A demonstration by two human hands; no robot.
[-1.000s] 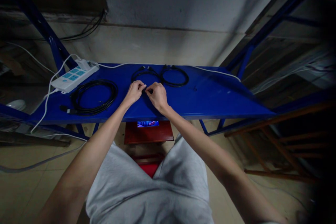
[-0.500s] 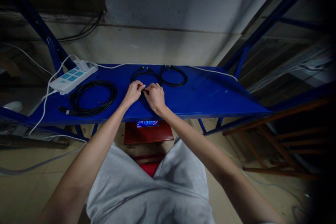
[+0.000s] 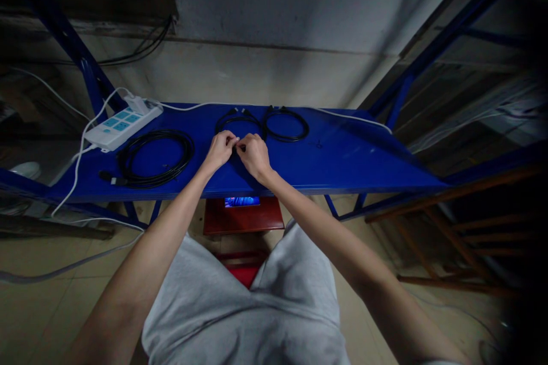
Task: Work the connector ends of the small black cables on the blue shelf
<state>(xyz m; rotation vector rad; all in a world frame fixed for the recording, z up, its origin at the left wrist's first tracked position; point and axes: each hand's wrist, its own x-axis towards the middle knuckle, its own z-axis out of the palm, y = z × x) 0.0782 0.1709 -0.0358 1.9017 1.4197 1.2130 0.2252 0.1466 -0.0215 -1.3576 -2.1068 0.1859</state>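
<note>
My left hand point(image 3: 221, 148) and my right hand point(image 3: 254, 154) meet over the blue shelf point(image 3: 351, 171), fingertips pinched close together. Whatever lies between them is too small and hidden to name. Just behind my fingers lies a coiled black cable point(image 3: 240, 118), its two plug ends pointing away from me. My hands cover the near part of that loop. Beside it on the right rests a second black cable coil point(image 3: 286, 138), round and flat. A larger black cable coil point(image 3: 188, 151) lies to the left, with a plug near the front edge.
A white power strip point(image 3: 115, 128) stands at the shelf's left end with a plug in it. Its white cord point(image 3: 342, 116) runs along the back edge. A thin, dark bit of wire point(image 3: 319, 144) lies on the right. Below the shelf is a reddish stool point(image 3: 244, 221) bearing a lit screen.
The fingers of my right hand have shifted slightly, and the dark piece seen under them before is now hidden. The whole view has moved a little; the coils stay in place.
</note>
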